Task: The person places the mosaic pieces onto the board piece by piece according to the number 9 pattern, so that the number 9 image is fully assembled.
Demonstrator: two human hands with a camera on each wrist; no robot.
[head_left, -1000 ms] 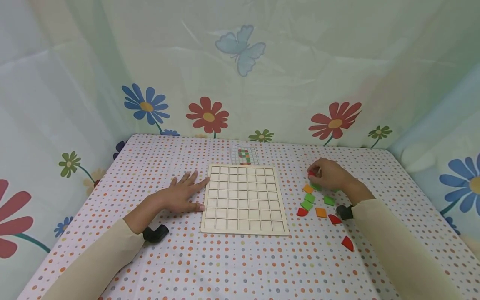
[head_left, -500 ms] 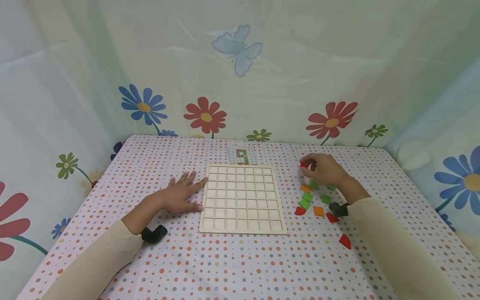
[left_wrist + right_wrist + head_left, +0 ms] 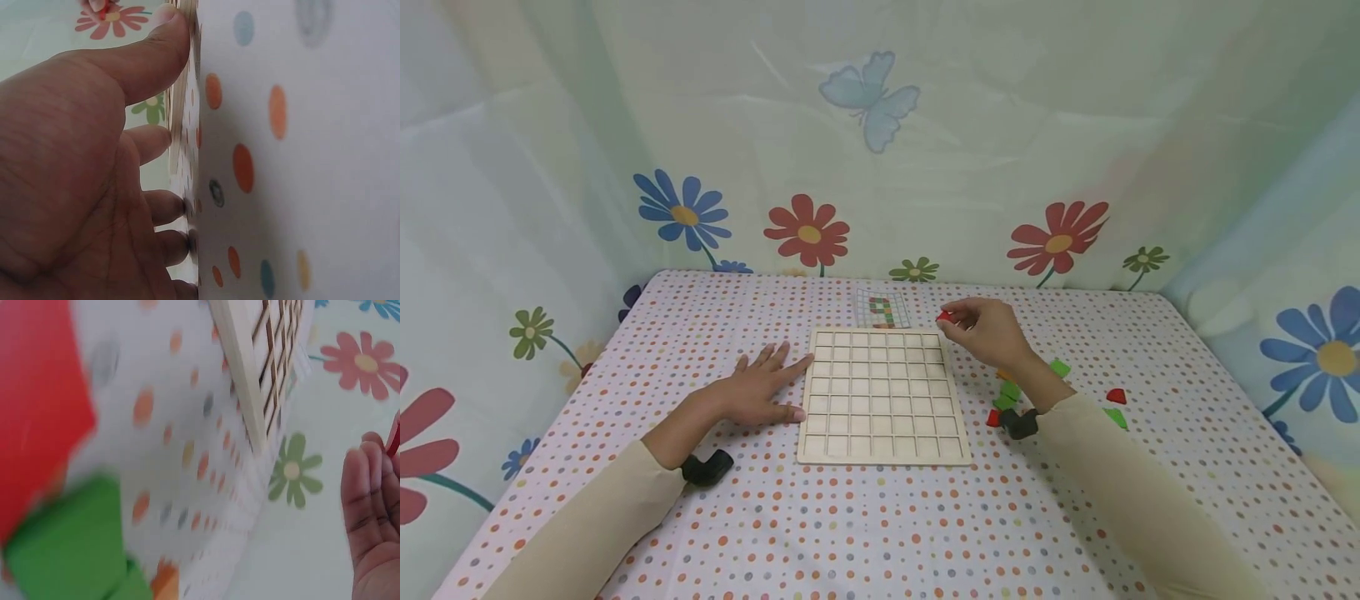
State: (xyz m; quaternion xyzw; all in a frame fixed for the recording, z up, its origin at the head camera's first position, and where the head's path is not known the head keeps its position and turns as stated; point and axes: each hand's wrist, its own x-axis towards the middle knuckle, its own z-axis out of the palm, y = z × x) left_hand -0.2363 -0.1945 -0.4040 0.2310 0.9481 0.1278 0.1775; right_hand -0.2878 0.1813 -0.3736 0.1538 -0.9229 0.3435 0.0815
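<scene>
A pale wooden grid board (image 3: 883,396) lies on the dotted tablecloth, its square cells bare. My left hand (image 3: 758,393) rests flat with spread fingers at the board's left edge; in the left wrist view its thumb (image 3: 159,53) touches the wooden side. Between thumb and fingertips my right hand (image 3: 992,332) pinches a small red tile (image 3: 944,317), held over the board's far right corner. The same red tile (image 3: 394,436) shows at the right edge of the right wrist view. Behind the board lies a printed pattern card (image 3: 882,308) with a coloured figure on a grid.
Right of the board lie loose tiles, partly hidden by my right forearm: a green tile (image 3: 1060,368), a red tile (image 3: 1116,396), another green tile (image 3: 1116,417) and several more. A flowered curtain (image 3: 880,208) hangs behind the table.
My right hand has moved left with the red tile, from above the loose tiles to the board's far right corner. Some tiles near the right sleeve are now hidden. The left hand stays put.
</scene>
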